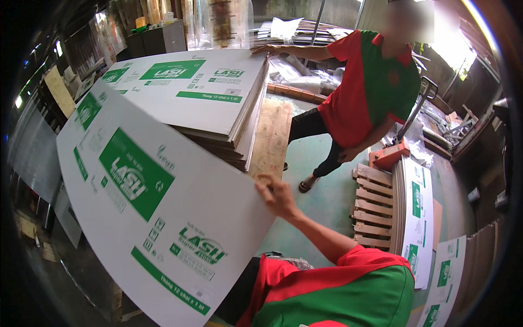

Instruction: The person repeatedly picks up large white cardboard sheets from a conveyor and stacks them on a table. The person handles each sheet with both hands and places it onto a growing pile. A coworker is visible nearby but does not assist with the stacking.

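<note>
Bright opening (456,44) glaring at back right; green floor (324,220) stretching beside wooden pallet (373,207); grey cabinet (159,39) standing behind.

- I see the right hand (277,197) gripping the edge of a white-and-green board (163,210).
- Behind it I make out a stack of similar boards (188,90).
- A co-worker's hand (269,49) rests on the stack's far corner.

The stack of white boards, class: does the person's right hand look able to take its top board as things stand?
Probably not: the right hand is occupied, gripping the edge of a large white sheet, which also hides part of the stack.
</note>
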`<state>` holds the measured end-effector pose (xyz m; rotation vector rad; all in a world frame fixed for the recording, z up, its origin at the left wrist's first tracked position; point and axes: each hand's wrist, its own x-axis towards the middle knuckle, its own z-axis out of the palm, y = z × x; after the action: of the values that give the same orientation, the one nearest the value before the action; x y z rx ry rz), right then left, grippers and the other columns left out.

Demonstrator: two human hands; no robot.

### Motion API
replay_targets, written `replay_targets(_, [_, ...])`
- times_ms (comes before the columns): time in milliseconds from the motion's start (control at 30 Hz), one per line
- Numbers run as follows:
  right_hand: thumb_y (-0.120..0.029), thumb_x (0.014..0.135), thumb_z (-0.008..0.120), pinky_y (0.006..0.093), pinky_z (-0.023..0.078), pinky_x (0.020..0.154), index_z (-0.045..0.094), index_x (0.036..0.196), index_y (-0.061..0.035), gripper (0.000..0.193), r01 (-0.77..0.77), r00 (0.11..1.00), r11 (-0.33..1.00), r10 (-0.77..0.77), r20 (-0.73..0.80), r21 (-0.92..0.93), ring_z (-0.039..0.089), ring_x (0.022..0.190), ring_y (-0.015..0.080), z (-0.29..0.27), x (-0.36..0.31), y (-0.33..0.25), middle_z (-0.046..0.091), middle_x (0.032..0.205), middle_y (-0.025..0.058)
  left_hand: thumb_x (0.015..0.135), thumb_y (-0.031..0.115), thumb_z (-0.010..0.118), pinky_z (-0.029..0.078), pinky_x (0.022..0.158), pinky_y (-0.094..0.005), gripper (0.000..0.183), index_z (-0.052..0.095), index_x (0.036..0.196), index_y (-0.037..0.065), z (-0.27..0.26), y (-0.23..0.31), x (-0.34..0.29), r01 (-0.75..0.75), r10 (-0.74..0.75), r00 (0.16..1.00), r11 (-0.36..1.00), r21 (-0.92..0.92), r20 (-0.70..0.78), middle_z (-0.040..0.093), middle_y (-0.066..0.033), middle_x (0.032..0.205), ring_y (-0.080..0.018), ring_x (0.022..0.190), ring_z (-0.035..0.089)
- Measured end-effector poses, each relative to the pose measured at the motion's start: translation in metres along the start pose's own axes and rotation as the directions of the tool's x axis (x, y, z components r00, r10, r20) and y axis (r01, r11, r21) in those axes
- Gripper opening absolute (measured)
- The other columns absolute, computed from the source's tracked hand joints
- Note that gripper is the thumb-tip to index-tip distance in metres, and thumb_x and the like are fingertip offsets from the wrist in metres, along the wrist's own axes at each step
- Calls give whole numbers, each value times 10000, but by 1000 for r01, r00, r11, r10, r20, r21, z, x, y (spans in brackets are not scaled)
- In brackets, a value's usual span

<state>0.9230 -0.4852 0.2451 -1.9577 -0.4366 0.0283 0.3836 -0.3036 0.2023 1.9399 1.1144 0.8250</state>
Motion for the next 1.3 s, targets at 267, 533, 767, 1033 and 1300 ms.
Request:
replay_targets(267, [-134,939,634,317,508,855,574,1352,-51,425,-198,768,971,69,637,134,649,1029,163,125,0,49,707,1133,118,992,146,540,472,991,-378,464,502,1419,-32,42,-11,-51,371,-485,620,874,-314,-616,571,-198,1359,-275,1170,590])
replay_targets(533, [-187,980,612,265,485,800,556,1402,-31,453,-151,709,988,99,698,14,585,889,96,144,11,69,696,1033,87,781,215,840,487,1001,-369,991,256,1546,-20,25,23,-47,615,-627,742,777,-131,-237,585,-187,1369,-264,1188,609])
replay_targets(767, [-145,977,586,240,456,753,582,1377,-24,418,-41,726,963,212,654,-267,533,834,81,99,0,22,668,1031,22,605,456,946,492,1015,-375,1368,90,1566,-11,-22,29,-54,553,-557,830,826,108,14,588,-210,1363,-298,1248,594])
replay_targets(1033, [-154,988,556,262,445,912,522,1394,61,461,-179,763,979,202,614,-99,561,1031,122,115,-32,1,632,1174,99,574,489,948,512,998,-400,1356,147,1550,-6,-50,32,-16,645,-661,746,747,160,76,627,-179,1316,-334,1220,614])
replay_targets(1300, [-210,1004,566,292,468,956,578,1357,42,434,-105,805,994,92,586,-11,613,1053,171,279,46,6,660,1238,127,564,254,973,497,1033,-397,1316,151,1568,36,-50,-62,136,622,-645,761,758,199,78,627,-168,1326,-313,1231,609])
